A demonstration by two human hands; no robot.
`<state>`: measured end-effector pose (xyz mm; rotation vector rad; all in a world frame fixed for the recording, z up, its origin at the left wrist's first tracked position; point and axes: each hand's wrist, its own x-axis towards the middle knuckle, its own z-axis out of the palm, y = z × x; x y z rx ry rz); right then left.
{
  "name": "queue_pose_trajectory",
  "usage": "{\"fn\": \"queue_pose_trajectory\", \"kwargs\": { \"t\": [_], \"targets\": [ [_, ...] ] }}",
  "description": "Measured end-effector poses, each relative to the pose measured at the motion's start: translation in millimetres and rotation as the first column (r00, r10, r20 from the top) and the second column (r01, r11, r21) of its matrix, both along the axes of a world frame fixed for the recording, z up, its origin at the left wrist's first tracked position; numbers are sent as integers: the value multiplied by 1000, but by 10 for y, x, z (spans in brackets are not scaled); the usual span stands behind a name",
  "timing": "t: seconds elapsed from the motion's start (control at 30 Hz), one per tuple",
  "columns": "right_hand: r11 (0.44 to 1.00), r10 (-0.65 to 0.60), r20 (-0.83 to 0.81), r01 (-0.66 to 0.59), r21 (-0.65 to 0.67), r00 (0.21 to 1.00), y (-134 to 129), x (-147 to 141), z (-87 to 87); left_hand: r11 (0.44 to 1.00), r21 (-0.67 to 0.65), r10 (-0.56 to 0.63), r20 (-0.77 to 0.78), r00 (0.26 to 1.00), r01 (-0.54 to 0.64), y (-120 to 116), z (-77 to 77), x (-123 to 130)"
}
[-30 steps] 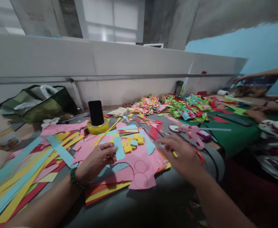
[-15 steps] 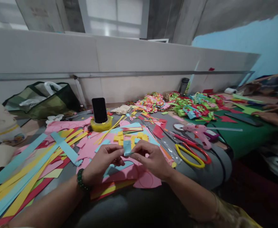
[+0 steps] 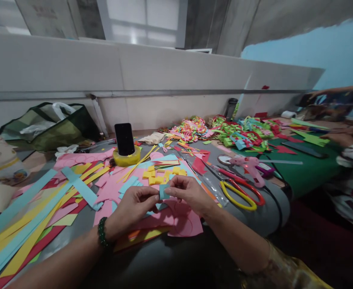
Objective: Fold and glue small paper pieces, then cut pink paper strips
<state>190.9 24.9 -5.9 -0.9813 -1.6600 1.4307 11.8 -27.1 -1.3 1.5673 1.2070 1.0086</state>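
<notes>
Right hand has swung in from the right side of the table to meet the left hand near its front edge. Both are pinched closed, gripping one small blue piece between them above a pink sheet. Folding seems under way; the next move likely calls for a firm crease. No writing is legible.

The small piece is blue, the bracelet seemingly dark green.
</notes>
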Motion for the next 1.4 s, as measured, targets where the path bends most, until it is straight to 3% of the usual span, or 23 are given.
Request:
{"fn": "queue_pose_trajectory", "kwargs": {
  "t": [0.2,0.4,0.87,1.07,1.2,1.27,1.4],
  "targets": [
    [995,39,-133,-50,-81,990,-19,-21,-10,999,40,-10,-39,999,12,-9,-16,8],
    [996,36,-196,-52,-75,980,-38,-34,5,998,57,-20,-50,999,23,-17,-44,10],
    [998,60,-131,-61,-5,990,-46,30,12,998,60,-26,-115,993,34,-44,-27,20],
    [989,12,-24,-8,148,1000,-161,-45,27,993,92,80,-2,997,-80,-51,22,26],
    [961,-13,70,-7,278,997,-226,-113,-24,995,92,27,42,999,-30,-36,36,18],
    [956,39,113,-70,286,993,-227,-117,-23,999,44,23,75,997,-26,-19,37,-1],
    [916,273,286,-339,216,919,-288,-33,92,993,-79,107,204,973,-93,78,4,-110]
  ]
}}
